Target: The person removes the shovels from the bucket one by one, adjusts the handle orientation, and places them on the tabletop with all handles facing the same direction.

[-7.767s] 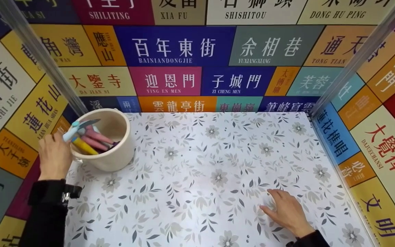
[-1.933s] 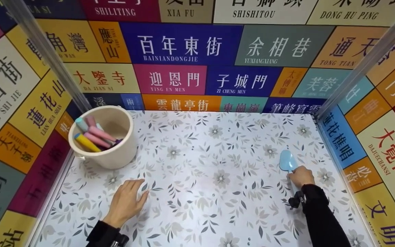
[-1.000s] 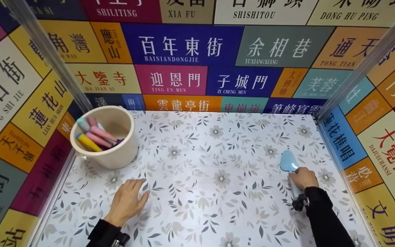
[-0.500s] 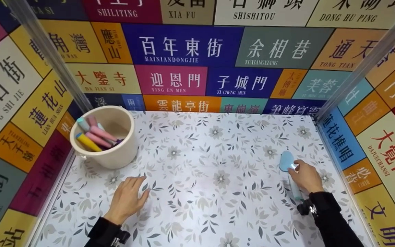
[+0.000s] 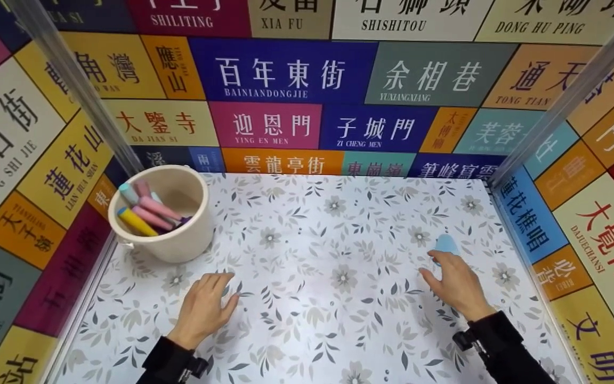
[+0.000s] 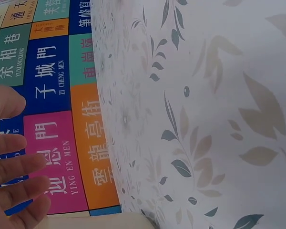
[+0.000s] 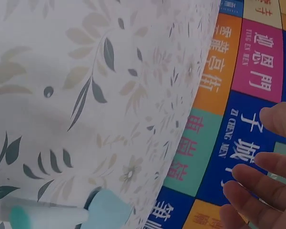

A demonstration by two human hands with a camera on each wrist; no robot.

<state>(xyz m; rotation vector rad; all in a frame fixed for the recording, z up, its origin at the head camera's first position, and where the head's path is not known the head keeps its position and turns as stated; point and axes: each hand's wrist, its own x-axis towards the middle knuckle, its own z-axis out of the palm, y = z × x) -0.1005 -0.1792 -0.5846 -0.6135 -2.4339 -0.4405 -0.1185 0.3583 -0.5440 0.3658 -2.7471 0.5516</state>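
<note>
Blue spatula (image 5: 447,243) lies below the right hand (image 5: 459,284), clear of its fingers (image 7: 257,189)

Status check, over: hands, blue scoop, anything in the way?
Left hand empty. Right hand empty, near the blue scoop. Scoop on floral tabletop, partly hidden by right hand in head view. Cream bucket at left, out of the way.

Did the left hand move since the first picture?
Yes: against the printed flower in front of the bucket, the left hand went from left to right and came closer.
</note>
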